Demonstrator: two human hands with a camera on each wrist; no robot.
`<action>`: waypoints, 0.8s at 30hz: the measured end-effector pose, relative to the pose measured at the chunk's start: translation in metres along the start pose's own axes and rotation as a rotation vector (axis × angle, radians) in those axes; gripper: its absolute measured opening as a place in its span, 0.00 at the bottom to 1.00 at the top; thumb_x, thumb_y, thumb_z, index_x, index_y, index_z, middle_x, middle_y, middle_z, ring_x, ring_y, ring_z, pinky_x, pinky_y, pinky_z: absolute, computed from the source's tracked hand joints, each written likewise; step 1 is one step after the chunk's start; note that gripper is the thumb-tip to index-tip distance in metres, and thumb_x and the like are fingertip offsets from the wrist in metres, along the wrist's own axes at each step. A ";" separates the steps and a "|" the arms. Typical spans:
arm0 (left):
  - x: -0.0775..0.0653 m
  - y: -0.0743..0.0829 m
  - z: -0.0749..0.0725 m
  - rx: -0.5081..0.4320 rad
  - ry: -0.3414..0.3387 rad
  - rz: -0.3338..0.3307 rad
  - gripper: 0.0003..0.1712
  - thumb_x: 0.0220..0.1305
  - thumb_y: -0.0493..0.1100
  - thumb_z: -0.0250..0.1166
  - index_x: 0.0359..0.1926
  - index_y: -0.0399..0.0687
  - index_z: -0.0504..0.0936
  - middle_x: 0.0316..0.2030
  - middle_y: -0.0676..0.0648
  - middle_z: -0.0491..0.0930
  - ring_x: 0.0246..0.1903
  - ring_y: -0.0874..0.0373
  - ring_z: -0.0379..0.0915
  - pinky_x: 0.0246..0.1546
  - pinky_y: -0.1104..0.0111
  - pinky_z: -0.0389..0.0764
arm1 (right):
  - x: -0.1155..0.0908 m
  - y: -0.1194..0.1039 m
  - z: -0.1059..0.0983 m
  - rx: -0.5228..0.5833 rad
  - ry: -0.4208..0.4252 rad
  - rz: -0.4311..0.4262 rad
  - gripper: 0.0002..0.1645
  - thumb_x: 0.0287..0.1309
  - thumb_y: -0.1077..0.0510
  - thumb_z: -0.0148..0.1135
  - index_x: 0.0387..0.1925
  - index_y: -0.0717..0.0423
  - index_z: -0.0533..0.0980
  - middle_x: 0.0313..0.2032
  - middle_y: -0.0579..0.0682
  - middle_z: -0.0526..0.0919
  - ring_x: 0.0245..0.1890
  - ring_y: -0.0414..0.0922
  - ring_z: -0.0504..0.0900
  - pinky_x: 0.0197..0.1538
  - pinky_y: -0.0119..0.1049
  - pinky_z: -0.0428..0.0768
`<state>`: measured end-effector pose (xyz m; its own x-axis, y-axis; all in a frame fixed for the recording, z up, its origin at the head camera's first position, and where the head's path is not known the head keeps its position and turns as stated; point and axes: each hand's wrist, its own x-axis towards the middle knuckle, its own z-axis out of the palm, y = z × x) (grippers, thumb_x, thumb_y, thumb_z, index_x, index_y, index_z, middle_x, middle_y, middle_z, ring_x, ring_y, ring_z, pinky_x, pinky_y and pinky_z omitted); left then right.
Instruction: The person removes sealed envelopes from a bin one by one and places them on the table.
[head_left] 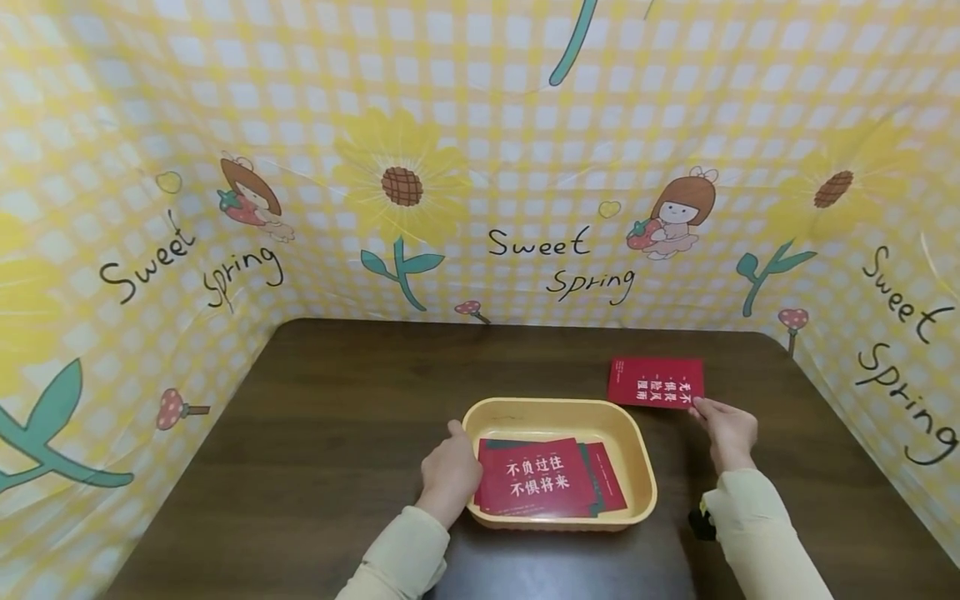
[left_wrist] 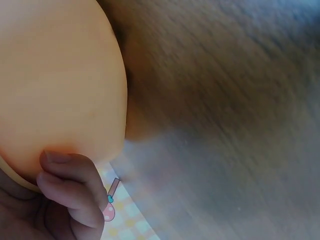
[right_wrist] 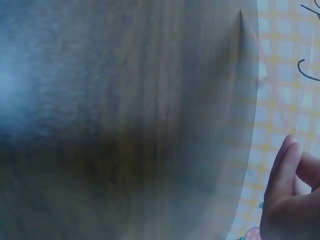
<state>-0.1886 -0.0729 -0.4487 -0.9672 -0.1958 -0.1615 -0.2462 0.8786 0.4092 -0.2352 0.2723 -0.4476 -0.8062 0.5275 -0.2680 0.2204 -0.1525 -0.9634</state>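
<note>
My left hand (head_left: 450, 471) grips the left rim of a yellow plastic basin (head_left: 540, 412); in the left wrist view its curled fingers (left_wrist: 75, 175) press against the basin's outer side. Several red and green cards lie overlapped inside, the top red card (head_left: 536, 479) bearing white Chinese characters. Beyond the basin's back right corner, my right hand (head_left: 731, 433) pinches another red card (head_left: 648, 379) by its near right corner, its white lettering turned sideways. That card appears edge-on as a thin pink line in the right wrist view, one end at the fingertips (right_wrist: 291, 145).
Everything stands on a dark brown wooden table (head_left: 337, 400). A yellow checked cloth (head_left: 480, 167) printed with flowers and girls hangs along the back and both sides. Near the right sleeve (head_left: 757, 517) shows a small black object (head_left: 702, 523).
</note>
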 end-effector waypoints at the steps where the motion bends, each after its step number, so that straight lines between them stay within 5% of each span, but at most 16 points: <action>1: 0.000 0.000 0.000 0.000 0.001 0.001 0.32 0.58 0.38 0.63 0.61 0.33 0.62 0.31 0.37 0.82 0.30 0.47 0.80 0.34 0.54 0.78 | 0.001 -0.001 0.001 -0.003 0.012 -0.004 0.25 0.60 0.67 0.57 0.56 0.77 0.67 0.14 0.34 0.76 0.17 0.27 0.80 0.34 0.21 0.81; 5: 0.001 -0.001 0.000 0.001 0.005 0.012 0.31 0.57 0.38 0.63 0.59 0.33 0.62 0.30 0.37 0.82 0.30 0.47 0.80 0.33 0.54 0.78 | 0.006 -0.003 0.003 -0.026 0.043 -0.030 0.27 0.60 0.69 0.55 0.58 0.80 0.64 0.14 0.33 0.73 0.17 0.25 0.79 0.34 0.20 0.80; 7: 0.000 -0.001 0.000 0.004 0.007 0.009 0.31 0.57 0.38 0.63 0.59 0.33 0.62 0.30 0.37 0.82 0.30 0.47 0.80 0.34 0.54 0.78 | 0.008 -0.003 0.003 -0.123 0.045 -0.071 0.25 0.60 0.67 0.55 0.57 0.80 0.67 0.13 0.31 0.74 0.15 0.23 0.77 0.31 0.19 0.79; 13: -0.001 -0.001 -0.001 0.006 0.012 0.009 0.29 0.57 0.38 0.63 0.58 0.33 0.63 0.30 0.37 0.82 0.30 0.46 0.80 0.33 0.54 0.78 | 0.012 0.000 0.000 -0.551 0.119 -0.272 0.21 0.62 0.59 0.59 0.48 0.75 0.77 0.17 0.51 0.86 0.10 0.17 0.66 0.27 0.16 0.62; 18: -0.001 -0.001 0.000 0.006 0.016 -0.001 0.28 0.58 0.38 0.62 0.57 0.33 0.64 0.30 0.36 0.82 0.31 0.45 0.81 0.33 0.54 0.78 | 0.015 0.002 0.001 -0.607 0.119 -0.271 0.21 0.63 0.58 0.58 0.48 0.74 0.77 0.27 0.62 0.87 0.09 0.19 0.66 0.30 0.22 0.62; 20: -0.001 -0.001 0.000 0.011 0.016 -0.008 0.27 0.58 0.38 0.62 0.56 0.34 0.64 0.30 0.37 0.82 0.30 0.46 0.81 0.32 0.54 0.79 | 0.016 0.003 0.001 -0.594 0.104 -0.243 0.21 0.63 0.58 0.56 0.49 0.74 0.76 0.22 0.59 0.86 0.09 0.20 0.68 0.28 0.21 0.62; 24: -0.001 0.000 0.001 0.027 0.006 -0.011 0.30 0.59 0.39 0.63 0.60 0.33 0.63 0.29 0.38 0.82 0.28 0.48 0.80 0.31 0.55 0.79 | 0.018 0.004 0.000 -0.510 0.088 -0.202 0.22 0.64 0.60 0.55 0.51 0.76 0.74 0.08 0.35 0.76 0.09 0.20 0.68 0.23 0.17 0.64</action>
<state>-0.1880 -0.0722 -0.4492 -0.9647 -0.2084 -0.1607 -0.2556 0.8876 0.3833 -0.2486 0.2812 -0.4565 -0.8160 0.5754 -0.0562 0.3220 0.3715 -0.8708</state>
